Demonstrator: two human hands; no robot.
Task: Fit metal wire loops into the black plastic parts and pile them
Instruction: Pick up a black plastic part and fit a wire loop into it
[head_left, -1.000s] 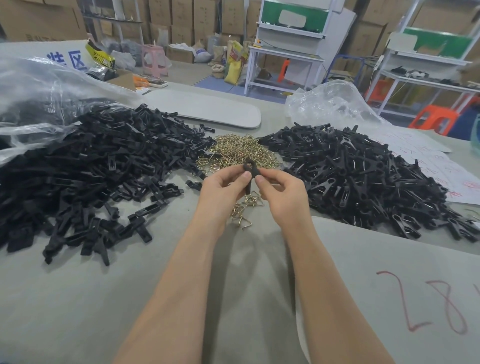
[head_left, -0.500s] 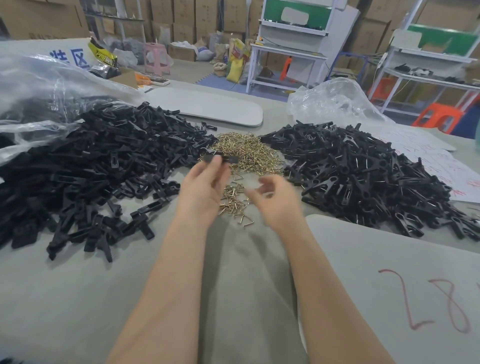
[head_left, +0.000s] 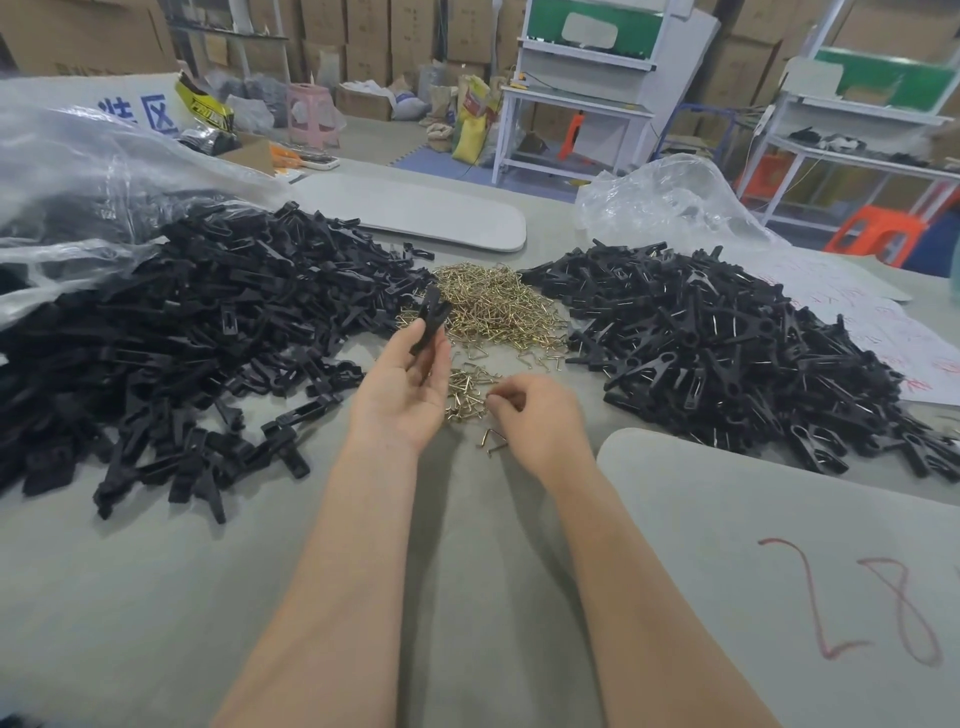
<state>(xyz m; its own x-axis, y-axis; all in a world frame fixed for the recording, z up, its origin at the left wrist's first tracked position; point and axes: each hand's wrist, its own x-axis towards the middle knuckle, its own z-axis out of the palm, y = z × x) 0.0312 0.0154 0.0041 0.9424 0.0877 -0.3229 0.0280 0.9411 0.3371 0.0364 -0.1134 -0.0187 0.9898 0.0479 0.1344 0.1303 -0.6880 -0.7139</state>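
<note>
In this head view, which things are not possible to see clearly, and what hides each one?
Right hand: head view, its own curled fingers hide whether it pinches one of the wire loops.
Black plastic part in the left hand: too small to tell whether a loop is fitted.
Red writing: cut off by the right edge.
Plastic bag: glare and the left edge hide its contents.

Bare arms and hands, head view.
Left hand (head_left: 402, 384) and right hand (head_left: 535, 421) uncovered; left forearm (head_left: 332, 571) and right forearm (head_left: 639, 571) bare from wrist to frame edge.
</note>
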